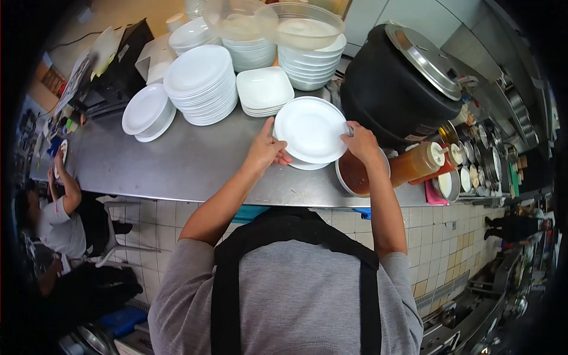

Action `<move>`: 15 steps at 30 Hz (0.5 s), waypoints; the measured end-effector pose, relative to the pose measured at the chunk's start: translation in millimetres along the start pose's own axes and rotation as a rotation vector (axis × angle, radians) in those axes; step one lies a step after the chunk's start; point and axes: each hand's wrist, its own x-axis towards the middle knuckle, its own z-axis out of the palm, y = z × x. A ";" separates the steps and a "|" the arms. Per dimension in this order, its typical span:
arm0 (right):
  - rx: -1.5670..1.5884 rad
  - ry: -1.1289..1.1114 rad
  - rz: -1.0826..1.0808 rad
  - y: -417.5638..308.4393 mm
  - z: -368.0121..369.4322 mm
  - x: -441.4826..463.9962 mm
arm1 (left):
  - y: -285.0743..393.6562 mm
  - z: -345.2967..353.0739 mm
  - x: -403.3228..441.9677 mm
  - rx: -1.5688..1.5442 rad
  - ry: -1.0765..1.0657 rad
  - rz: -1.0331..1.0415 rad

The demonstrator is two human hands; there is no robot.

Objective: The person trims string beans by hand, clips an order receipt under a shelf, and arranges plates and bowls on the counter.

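Note:
A round white plate is between my two hands, with the edge of another white plate showing just below it. My right hand grips the plate's right rim, thumb and fingers closed on it. At the left rim, my left hand is closed around the edge, its index finger stretched along the side and the other fingers curled below. Right beside my right forearm stands a bowl of reddish-brown sauce. Square white dishes are stacked just behind the plate.
Stacks of round plates and bowls line the steel counter's back. A black soup warmer stands right, near sauce bottles. A seated person is at left; another person stands far right.

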 end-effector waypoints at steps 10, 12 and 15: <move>0.019 -0.107 -0.178 20.0 12.6 51.2 | -58.1 -7.0 41.6 0.027 0.159 0.012; 0.055 -0.153 -0.183 21.0 11.6 56.5 | -39.5 7.4 25.2 -0.195 0.107 -0.101; 0.047 -0.227 -0.221 19.6 6.7 60.3 | -48.7 12.3 21.4 -0.238 0.171 -0.042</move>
